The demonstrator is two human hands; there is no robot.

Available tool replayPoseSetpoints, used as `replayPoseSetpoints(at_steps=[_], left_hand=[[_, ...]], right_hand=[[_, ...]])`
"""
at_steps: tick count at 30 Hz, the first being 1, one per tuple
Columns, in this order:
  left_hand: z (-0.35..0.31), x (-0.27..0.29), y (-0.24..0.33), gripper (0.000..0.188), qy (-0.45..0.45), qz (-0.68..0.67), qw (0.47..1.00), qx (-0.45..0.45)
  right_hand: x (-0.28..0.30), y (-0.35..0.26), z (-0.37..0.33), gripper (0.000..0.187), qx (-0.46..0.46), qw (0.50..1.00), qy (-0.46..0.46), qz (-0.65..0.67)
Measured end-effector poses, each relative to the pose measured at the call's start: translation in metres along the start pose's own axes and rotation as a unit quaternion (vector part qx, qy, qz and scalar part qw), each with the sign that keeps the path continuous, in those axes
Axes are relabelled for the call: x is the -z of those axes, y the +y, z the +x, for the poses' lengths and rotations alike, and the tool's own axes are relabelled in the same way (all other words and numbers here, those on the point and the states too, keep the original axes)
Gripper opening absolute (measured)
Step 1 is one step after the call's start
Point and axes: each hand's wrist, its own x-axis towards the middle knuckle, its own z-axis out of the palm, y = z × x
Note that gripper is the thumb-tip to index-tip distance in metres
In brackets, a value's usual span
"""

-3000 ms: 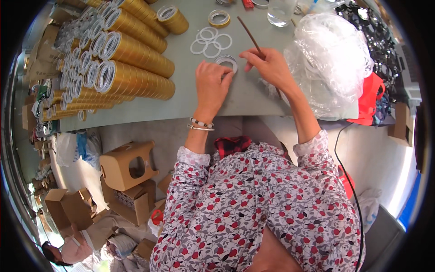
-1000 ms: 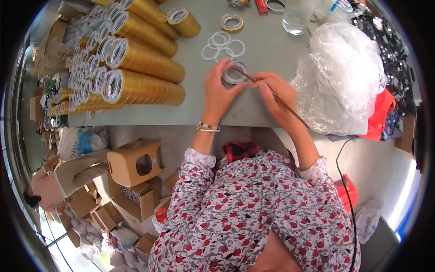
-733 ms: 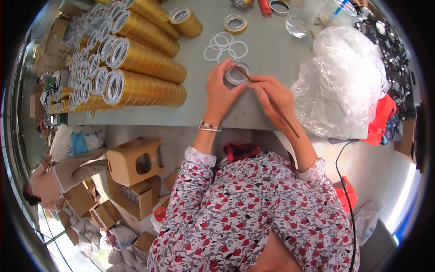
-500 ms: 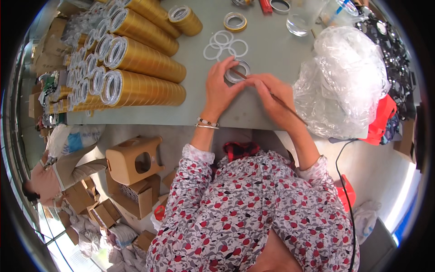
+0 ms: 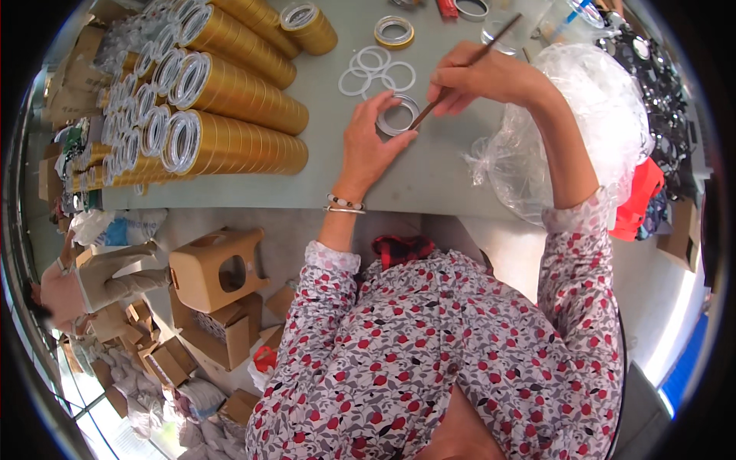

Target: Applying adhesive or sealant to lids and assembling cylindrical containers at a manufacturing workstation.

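Observation:
My left hand (image 5: 372,138) curves its thumb and fingers around a silvery, clear-edged ring (image 5: 392,129) lying on the table. In my right hand (image 5: 475,80), the fingers pinch a thin brown stick (image 5: 491,47). The stick slants, with its lower end at the ring's right rim and its other end pointing to the far right. Its lower tip is too small to make out. Just beyond the ring, several flat white rings (image 5: 402,65) overlap on the table. Farther back sits a gold-sided ring (image 5: 394,32).
Long stacks of gold rings (image 5: 253,138) lie at the left, and a shorter stack (image 5: 309,29) is behind them. Crumpled clear plastic (image 5: 590,107) covers the right side, below a clear cup (image 5: 502,34). Cardboard boxes (image 5: 222,337) and another person (image 5: 73,295) are at lower left.
My right hand has moved farther out and swung the stick from slanting toward me to slanting away. My left hand stays at the ring. The whole view has shifted slightly.

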Motion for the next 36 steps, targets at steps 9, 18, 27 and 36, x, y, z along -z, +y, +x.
replayPoseSetpoints(at_steps=[9,18,27,36], left_hand=[[-0.013,0.006,-0.006,0.069,0.053,0.016,0.997,-0.046],[-0.006,-0.001,-0.002,0.084,0.070,-0.037,0.996,-0.038],[-0.005,-0.003,-0.022,0.093,0.045,-0.047,0.998,-0.002],[0.001,-0.025,-0.045,0.088,0.058,-0.026,0.998,-0.017]], right_hand=[[-0.097,0.011,-0.026,0.007,0.324,0.878,0.192,-0.295],[-0.107,0.037,-0.018,0.029,0.188,0.952,0.222,-0.094],[-0.024,0.034,0.014,0.038,0.063,0.997,0.004,0.049],[-0.041,0.044,0.027,0.018,0.241,0.923,0.153,-0.258]])
